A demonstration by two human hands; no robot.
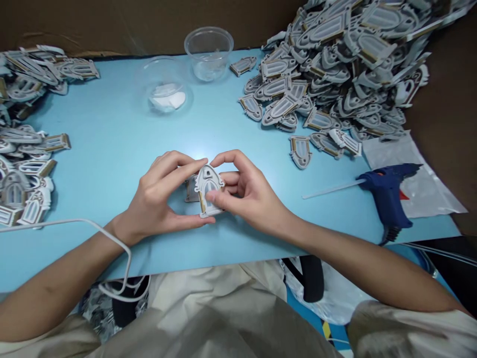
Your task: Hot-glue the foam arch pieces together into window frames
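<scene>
A small white and grey arched window-shaped piece (207, 185) with gold side strips is held upright between my hands, above the near part of the table. My left hand (158, 191) spans it from the left, fingertips at its pointed top and thumb under its bottom edge. From the right, my right hand (248, 191) pinches it, thumb across the front and the other fingers at its side and behind. Just behind it, partly hidden, is a second greyish piece (192, 189); whether it touches the table or my left hand I cannot tell.
Similar pieces lie in a large heap (335, 69) at the back right and in piles (26, 174) at left. Two clear plastic tubs (208, 49) stand at the back. A blue glue gun (389, 191) lies at right by a plastic bag (428, 184). A white cable (108, 231) crosses my left forearm.
</scene>
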